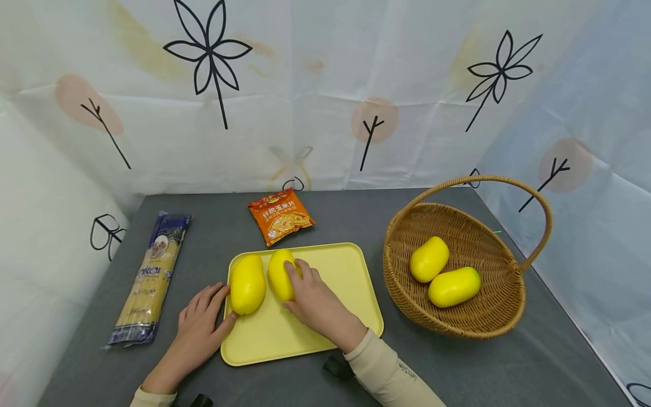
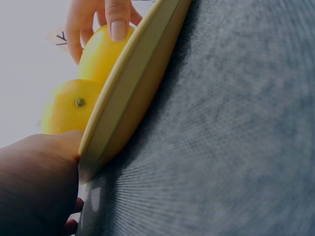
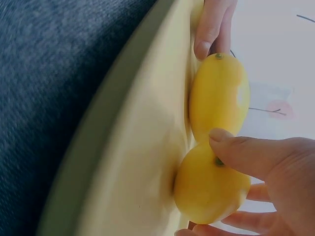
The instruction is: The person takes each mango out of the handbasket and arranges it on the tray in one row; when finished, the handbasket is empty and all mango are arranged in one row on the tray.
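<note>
Head view: yellow tray (image 1: 295,342) on grey counter (image 1: 346,217), two yellow fruits lying side by side towards its far left part. Right hand (image 1: 319,299) grasps the right fruit (image 1: 279,275), thumb on the near side. Left hand (image 1: 199,328) at the tray's left edge, fingers loosely extended, clasping no fruit; beside the left fruit (image 1: 247,284), contact uncertain. To the right, wicker basket (image 1: 458,217), handle up, holding an upper fruit (image 1: 429,260) and a lower fruit (image 1: 454,287). Beyond the tray, orange snack packet (image 1: 282,217); to the left, long blue-and-yellow package (image 1: 150,277).

Left wrist view: left hand against the tray rim, most fingers hidden. Left fruit just past it, small green stem mark showing. Right hand's fingers over the right fruit.

Right wrist view: thumb near the right fruit's stem mark, other fingers around the opposite side. Left fruit behind it; left hand's digits close to that fruit's end.
</note>
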Available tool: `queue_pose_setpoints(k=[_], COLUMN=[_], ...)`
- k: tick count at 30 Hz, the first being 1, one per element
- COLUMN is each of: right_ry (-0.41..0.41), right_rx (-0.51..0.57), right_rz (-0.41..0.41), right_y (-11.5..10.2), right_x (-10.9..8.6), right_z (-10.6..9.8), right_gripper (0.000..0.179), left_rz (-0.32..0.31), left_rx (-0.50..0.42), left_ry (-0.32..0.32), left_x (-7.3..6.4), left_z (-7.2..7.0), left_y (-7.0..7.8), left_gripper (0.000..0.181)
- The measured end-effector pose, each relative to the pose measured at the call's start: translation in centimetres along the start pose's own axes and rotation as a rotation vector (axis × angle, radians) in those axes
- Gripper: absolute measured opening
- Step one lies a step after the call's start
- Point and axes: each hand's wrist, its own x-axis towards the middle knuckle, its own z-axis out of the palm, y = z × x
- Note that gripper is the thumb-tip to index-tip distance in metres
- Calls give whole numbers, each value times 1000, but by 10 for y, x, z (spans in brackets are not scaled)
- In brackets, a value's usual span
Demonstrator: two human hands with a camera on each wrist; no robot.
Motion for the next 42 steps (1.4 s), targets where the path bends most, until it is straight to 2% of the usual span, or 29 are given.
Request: queue_pose_setpoints(k=[32, 39, 42], right_ry=[46, 31, 34], right_rx=[-80, -82, -93], right_rz=[-3, -2, 1], right_y=[-2, -2, -3], right_x=[3, 2, -1], right_z=[5, 3, -4], right_gripper=[80, 79, 80], left_rz=[6, 1, -1], left_rx=[-2, -1, -1], left_ry=[-1, -8, -7], left_x=[0, 1, 1], left_z=[0, 0, 0], left_y=[0, -1, -1], left_gripper=[64, 64, 64])
